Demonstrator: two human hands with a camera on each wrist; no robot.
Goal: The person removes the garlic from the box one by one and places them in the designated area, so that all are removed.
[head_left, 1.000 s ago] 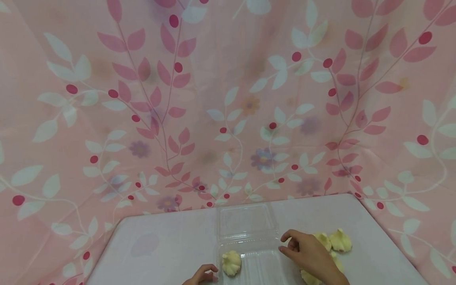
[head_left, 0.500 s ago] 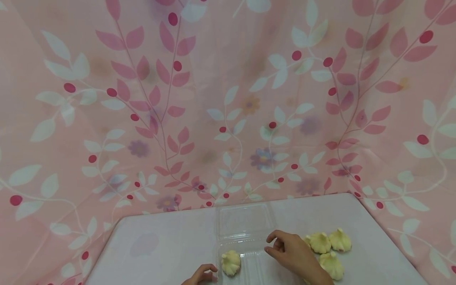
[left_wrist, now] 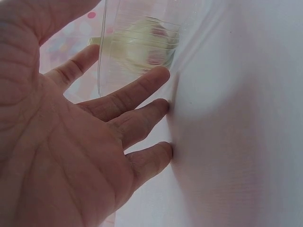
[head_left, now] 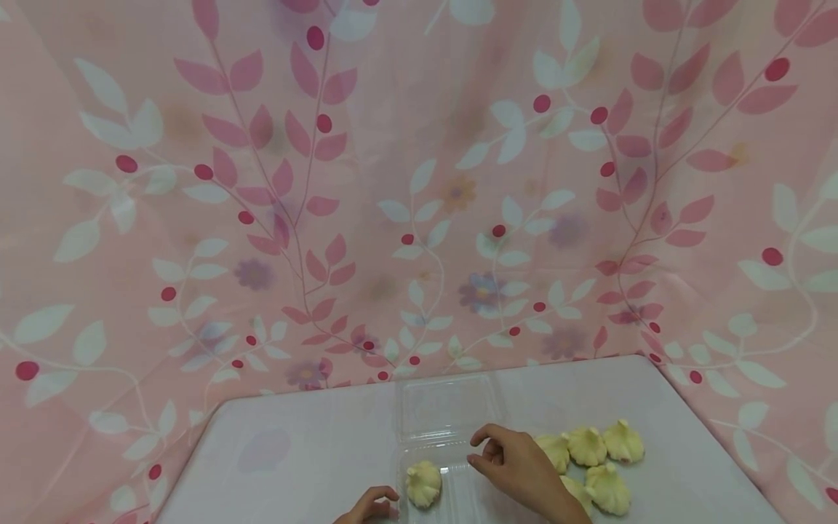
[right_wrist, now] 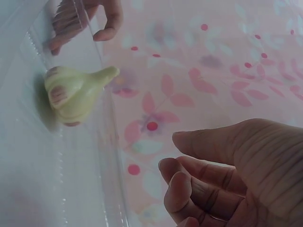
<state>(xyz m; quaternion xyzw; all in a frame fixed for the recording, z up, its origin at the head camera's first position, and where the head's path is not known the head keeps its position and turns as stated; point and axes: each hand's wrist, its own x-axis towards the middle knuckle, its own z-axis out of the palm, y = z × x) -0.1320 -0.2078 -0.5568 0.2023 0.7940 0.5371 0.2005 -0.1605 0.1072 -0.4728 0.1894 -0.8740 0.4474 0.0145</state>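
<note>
A clear plastic clamshell box [head_left: 458,484] lies with its lid [head_left: 448,407] folded back toward the wall. One pale yellow garlic bulb [head_left: 424,484] sits inside at the left. My left hand [head_left: 369,503] is beside the box's left wall; in the left wrist view its fingertips [left_wrist: 163,106] rest on the table, and the bulb shows through the clear plastic. Over the right part of the box hovers my right hand [head_left: 524,473]. Its fingers [right_wrist: 180,191] are loosely bent, with thumb and fingertips apart and nothing between them.
Several more garlic bulbs [head_left: 609,489] lie clustered on the white table [head_left: 681,451] to the right of the box, close to my right forearm. A pink leaf-patterned cloth [head_left: 419,218] hangs behind the table and along its sides.
My right hand has moved left, away from the garlic cluster and over the box, uncovering more bulbs. The left hand and the bulb in the box have stayed in place.
</note>
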